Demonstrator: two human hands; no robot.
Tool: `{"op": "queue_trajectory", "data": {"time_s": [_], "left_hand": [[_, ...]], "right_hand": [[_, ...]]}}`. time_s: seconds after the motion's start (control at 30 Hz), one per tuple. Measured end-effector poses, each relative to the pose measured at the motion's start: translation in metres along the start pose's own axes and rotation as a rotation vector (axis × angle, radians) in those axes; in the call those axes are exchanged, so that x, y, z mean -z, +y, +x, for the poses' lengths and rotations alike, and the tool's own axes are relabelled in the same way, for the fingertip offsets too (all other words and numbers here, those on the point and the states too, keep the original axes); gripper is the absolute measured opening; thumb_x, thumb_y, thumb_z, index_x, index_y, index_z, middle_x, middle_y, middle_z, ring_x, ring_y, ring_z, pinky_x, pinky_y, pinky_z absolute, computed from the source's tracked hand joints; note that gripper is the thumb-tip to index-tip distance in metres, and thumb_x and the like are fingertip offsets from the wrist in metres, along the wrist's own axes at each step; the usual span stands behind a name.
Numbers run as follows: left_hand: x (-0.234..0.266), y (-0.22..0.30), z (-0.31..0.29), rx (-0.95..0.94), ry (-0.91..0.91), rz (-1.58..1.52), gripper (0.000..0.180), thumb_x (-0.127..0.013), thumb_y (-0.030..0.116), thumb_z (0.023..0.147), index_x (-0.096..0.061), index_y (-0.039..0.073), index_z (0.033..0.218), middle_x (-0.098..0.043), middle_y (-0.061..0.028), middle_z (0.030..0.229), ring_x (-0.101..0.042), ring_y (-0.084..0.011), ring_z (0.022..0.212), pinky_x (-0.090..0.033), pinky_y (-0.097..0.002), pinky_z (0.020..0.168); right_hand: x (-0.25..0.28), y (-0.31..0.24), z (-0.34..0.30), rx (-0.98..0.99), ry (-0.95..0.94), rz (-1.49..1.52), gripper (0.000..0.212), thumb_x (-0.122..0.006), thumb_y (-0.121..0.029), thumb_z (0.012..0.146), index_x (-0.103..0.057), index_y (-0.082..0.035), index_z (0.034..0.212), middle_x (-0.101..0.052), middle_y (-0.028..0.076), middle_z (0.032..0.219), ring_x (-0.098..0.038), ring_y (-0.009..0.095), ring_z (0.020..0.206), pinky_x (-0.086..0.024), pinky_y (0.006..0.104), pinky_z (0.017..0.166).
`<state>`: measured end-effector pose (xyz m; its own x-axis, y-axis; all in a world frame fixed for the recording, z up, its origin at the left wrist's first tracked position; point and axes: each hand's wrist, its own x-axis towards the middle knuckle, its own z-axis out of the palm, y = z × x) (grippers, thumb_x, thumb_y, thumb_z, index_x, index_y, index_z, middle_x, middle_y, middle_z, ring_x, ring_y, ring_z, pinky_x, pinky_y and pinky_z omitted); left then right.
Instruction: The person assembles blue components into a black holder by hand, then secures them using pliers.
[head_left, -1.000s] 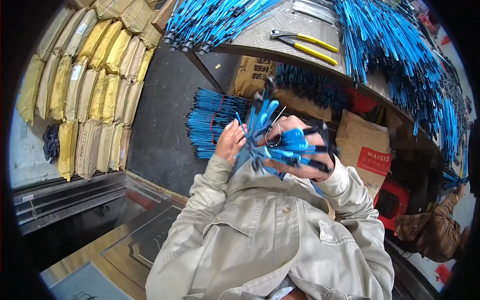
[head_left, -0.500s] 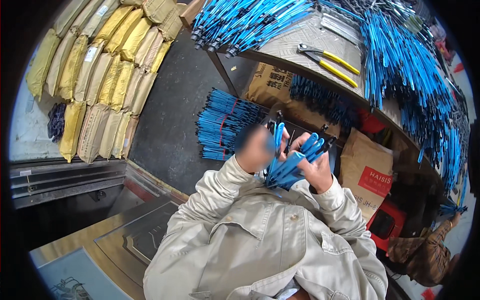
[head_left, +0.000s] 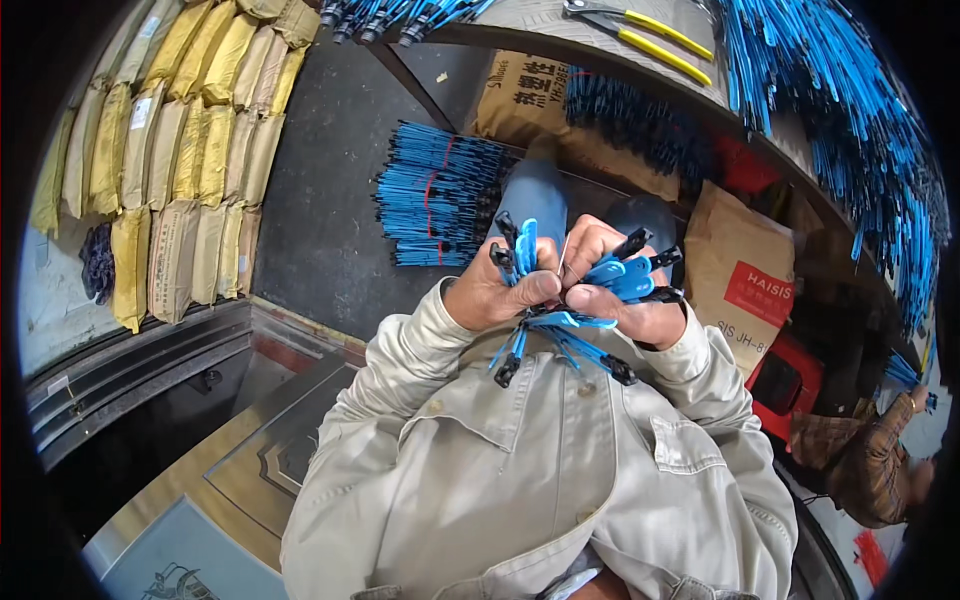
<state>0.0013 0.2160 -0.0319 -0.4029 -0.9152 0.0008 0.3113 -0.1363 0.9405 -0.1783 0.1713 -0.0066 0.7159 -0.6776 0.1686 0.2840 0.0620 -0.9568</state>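
Observation:
In front of my chest my left hand (head_left: 510, 290) and my right hand (head_left: 635, 300) are close together, thumbs almost touching. Both are closed round a bundle of thin blue strips (head_left: 628, 278) with black end pieces, which fan out above and below the fingers. A thin pale strand, perhaps a tie or wire, sticks up between my fingertips; its lower end is hidden. On the dark floor, beyond my left hand, lies a thick stack of similar blue strips (head_left: 410, 195) with a red band round it.
Yellow and tan sacks (head_left: 190, 150) are piled at the left. A bench (head_left: 520, 40) at the top bears yellow-handled pliers (head_left: 660, 45) and many blue strips (head_left: 800, 90). Beneath it stand a brown paper sack (head_left: 735, 270) and a red box (head_left: 800, 385). Another person (head_left: 870, 460) is at the right.
My hands have drawn together at the middle of the bundle, and its strips now spread in several directions. The whole view has shifted, bringing my knees into sight.

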Motion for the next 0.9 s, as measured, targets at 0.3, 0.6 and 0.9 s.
{"op": "queue_trajectory", "data": {"time_s": [0.3, 0.6, 0.9], "left_hand": [[0.005, -0.019, -0.009, -0.005, -0.015, 0.038, 0.039, -0.061, 0.038, 0.086, -0.050, 0.005, 0.070, -0.051, -0.0008, 0.065, -0.047, -0.0079, 0.060, -0.038, -0.0237, 0.054], [0.005, -0.011, -0.011, -0.009, -0.033, -0.062, 0.038, -0.060, 0.039, 0.086, -0.055, 0.003, 0.075, -0.054, -0.0015, 0.069, -0.050, -0.0079, 0.063, -0.041, -0.0230, 0.056], [0.003, 0.000, -0.010, 0.087, 0.011, 0.000, 0.035, -0.055, 0.035, 0.090, -0.055, 0.002, 0.078, -0.056, -0.0033, 0.072, -0.053, -0.0092, 0.067, -0.042, -0.0232, 0.060]], "right_hand": [[-0.011, 0.003, -0.013, 0.057, 0.015, -0.078, 0.030, -0.075, -0.002, 0.070, -0.047, -0.004, 0.080, -0.053, 0.005, 0.079, -0.055, 0.015, 0.075, -0.044, 0.0282, 0.064], [0.000, 0.000, -0.016, 0.142, 0.041, -0.334, 0.027, -0.073, 0.002, 0.069, -0.050, -0.003, 0.081, -0.055, 0.007, 0.078, -0.057, 0.018, 0.071, -0.045, 0.0292, 0.063], [-0.004, -0.003, -0.016, 0.080, 0.022, -0.325, 0.025, -0.073, 0.000, 0.069, -0.052, -0.001, 0.083, -0.056, 0.008, 0.079, -0.058, 0.018, 0.073, -0.045, 0.0289, 0.063]]}}
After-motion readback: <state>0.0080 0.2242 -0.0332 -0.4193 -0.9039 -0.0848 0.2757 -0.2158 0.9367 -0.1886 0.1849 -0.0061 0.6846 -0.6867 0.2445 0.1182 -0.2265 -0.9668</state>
